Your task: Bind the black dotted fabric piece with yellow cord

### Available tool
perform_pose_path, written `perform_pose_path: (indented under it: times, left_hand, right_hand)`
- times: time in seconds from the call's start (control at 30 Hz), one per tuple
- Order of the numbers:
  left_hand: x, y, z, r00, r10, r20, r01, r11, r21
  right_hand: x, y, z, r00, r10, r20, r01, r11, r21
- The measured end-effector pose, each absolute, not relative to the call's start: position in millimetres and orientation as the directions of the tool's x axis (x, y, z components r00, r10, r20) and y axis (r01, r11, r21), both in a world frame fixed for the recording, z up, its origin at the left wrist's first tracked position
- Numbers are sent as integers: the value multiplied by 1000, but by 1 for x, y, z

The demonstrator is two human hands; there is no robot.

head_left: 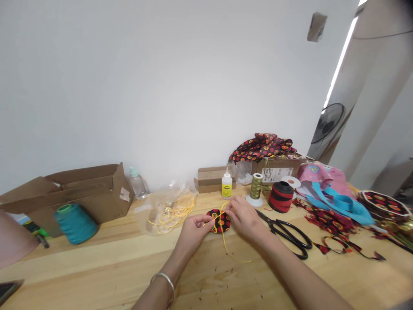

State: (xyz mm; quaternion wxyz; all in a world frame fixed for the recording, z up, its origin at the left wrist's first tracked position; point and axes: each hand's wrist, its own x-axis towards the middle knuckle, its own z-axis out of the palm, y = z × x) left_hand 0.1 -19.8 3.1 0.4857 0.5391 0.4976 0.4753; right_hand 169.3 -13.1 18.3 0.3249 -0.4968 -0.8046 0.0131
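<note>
A small round piece of black fabric with red and orange dots (220, 220) lies on the wooden table (106, 267). A thin yellow cord (229, 249) crosses it and trails toward me. My left hand (194, 229) pinches the cord at the piece's left edge. My right hand (242, 216) pinches the cord at its upper right edge. A silver bangle (164, 280) sits on my left wrist.
Black scissors (288, 236) lie right of my right hand. Behind stand a glue bottle (226, 184), an olive thread cone (256, 187) and a red-black spool (281, 196). A bag of yellow cord (171, 209), a teal spool (75, 223) and a cardboard box (87, 193) are left; fabric scraps (332, 220) right.
</note>
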Motion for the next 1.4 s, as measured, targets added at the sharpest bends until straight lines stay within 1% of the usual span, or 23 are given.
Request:
perform_pose_path:
  times: [0.1,0.3,0.5,0.7,0.8,0.93,1.1,1.17,1.2,1.23,1.27,1.3,1.33,1.4]
  left_hand:
    - [0,-19,-1,47,998,50,96,-54,994]
    - [1,-19,-2,63,997,42,185,-53,981]
    - [0,-19,-4,101,994,51,139,-65,988]
    - [2,-21,-3,129,989,66,170,-88,982]
    - [1,-21,-2,126,991,55,170,-76,982]
    - [-2,-19,-1,64,997,35,116,-42,992]
    - [-3,-18,1,35,999,42,64,-44,997]
    - [-3,-18,1,15,998,53,64,-54,997]
    - [-3,-18,1,3,998,62,66,-62,996]
    - [-4,-17,1,-7,997,72,72,-72,995]
    - [-4,-17,0,-19,997,81,78,-79,994]
    - [-5,-17,0,-27,996,87,81,-85,993]
    - [-6,-17,0,-32,996,89,80,-86,993]
    - [-6,-18,1,-39,996,84,70,-81,994]
  right_hand:
    - [170,-11,17,-235,819,523,811,462,-359]
    - [166,-9,12,-196,815,546,807,450,-382]
    - [165,-8,10,-193,817,544,806,448,-387]
    - [162,-9,11,-179,820,544,842,414,-347]
    - [163,-7,11,-164,811,561,838,414,-354]
    - [177,0,11,-106,828,551,816,389,-428]
    - [200,10,18,117,840,530,761,266,-591]
    - [204,11,21,194,848,493,689,240,-684]
    - [204,10,22,210,874,438,622,227,-750]
    - [203,9,24,196,913,358,520,213,-828]
    - [202,7,25,146,955,259,379,188,-906]
    - [201,5,27,58,986,158,210,143,-967]
    - [200,3,29,-55,996,71,35,73,-997]
    - [199,-1,31,-277,961,-20,-248,-92,-964]
